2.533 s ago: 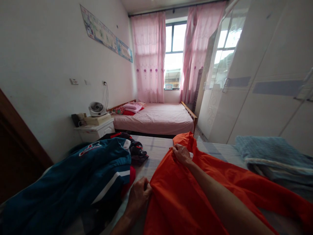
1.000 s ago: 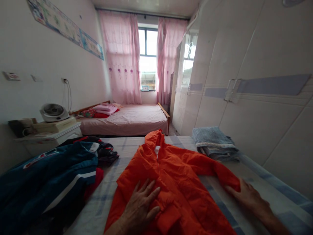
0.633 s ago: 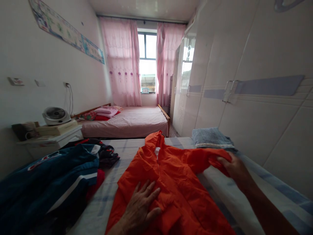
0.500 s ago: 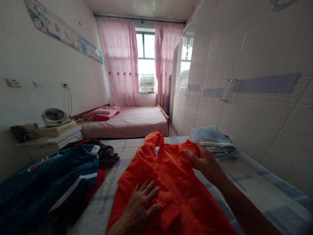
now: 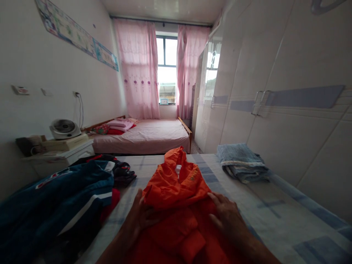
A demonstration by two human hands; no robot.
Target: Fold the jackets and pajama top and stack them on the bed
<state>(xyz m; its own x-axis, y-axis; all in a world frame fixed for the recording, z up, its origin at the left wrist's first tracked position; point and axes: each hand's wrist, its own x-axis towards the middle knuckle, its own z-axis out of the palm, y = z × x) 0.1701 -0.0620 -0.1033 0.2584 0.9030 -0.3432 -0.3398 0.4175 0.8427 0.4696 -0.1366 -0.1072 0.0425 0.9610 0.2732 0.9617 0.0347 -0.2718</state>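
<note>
Head view: orange jacket (image 5: 176, 198) lay on the near bed (image 5: 275, 205), its sleeves already folded in over the body and its hood pointing away toward the window (image 5: 167, 69). Left hand (image 5: 141, 216) gripped the jacket's left edge, fingers curled into the cloth; right hand (image 5: 224, 216) rested flat and spread on the right side, pinching nothing. By my reading the folding was partway along: sides were in, but the length was not yet doubled over. Beside it to the left sat a blue sports jacket (image 5: 63, 198), unfolded, with dark clothes (image 5: 121, 172) behind it; a folded blue towel stack (image 5: 240, 163) lay to the right, near the wardrobe (image 5: 288, 110)
</note>
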